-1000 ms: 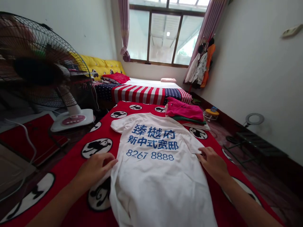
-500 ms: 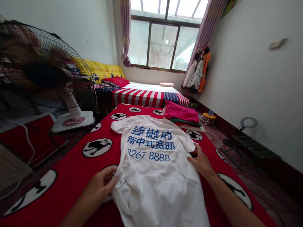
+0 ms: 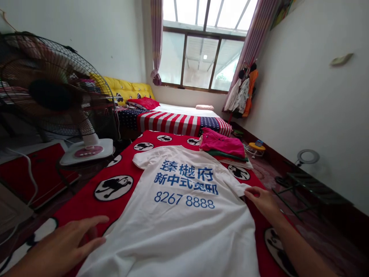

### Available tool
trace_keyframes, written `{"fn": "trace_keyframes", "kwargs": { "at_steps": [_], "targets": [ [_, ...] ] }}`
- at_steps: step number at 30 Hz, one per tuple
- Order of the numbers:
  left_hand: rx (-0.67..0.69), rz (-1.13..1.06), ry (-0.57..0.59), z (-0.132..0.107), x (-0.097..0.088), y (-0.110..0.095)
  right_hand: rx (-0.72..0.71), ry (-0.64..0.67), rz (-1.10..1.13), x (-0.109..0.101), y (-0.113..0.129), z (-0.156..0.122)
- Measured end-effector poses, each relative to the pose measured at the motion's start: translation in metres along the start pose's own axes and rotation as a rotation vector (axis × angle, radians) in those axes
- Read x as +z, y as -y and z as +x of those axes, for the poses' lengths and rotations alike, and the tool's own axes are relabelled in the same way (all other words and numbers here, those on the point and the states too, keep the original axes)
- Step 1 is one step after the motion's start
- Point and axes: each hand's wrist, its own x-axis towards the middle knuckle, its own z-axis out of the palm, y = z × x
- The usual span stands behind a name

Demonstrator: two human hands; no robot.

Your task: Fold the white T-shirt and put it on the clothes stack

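A white T-shirt (image 3: 178,227) with blue printed characters and numbers lies spread on a red cloth (image 3: 115,209) patterned with black figures in white ovals. At its left edge, my left hand (image 3: 66,242) is open, thumb and fingers apart, with the thumb tip close to the fabric; whether it touches I cannot tell. My right hand (image 3: 263,204) pinches the end of the right sleeve between thumb and fingers. The shirt's lower end runs out of view at the bottom. Beyond the right shoulder sits a stack of folded clothes (image 3: 221,143), pink on top.
An electric fan (image 3: 57,96) stands at the left. Behind the red cloth is a bed (image 3: 173,121) with a striped cover, below a window. On the right are a yellow stool (image 3: 256,147), a ring light (image 3: 308,156) and a dark folding bench (image 3: 319,186).
The shirt's lower part has spread wider and flatter. My left hand has moved left and down and opened. My right hand has shifted right to the sleeve end, pulling it outward.
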Motion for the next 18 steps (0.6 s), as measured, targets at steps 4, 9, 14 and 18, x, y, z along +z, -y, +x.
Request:
{"fn": "trace_keyframes", "kwargs": {
  "at_steps": [4,9,14,18],
  "targets": [
    [0.372,0.168,0.072,0.043,0.020,-0.084,0.034,-0.122,-0.197,0.009,0.018,0.037],
    [0.682,0.299,0.176,0.107,0.105,-0.142,0.111,-0.036,-0.366,0.034,0.033,0.067],
    [0.640,0.464,0.110,0.137,0.156,-0.121,-0.011,0.028,-0.383,0.028,0.038,0.080],
    [0.664,0.467,0.065,0.136,0.162,-0.112,0.013,-0.140,-0.430,-0.002,0.028,0.106]
  ]
}}
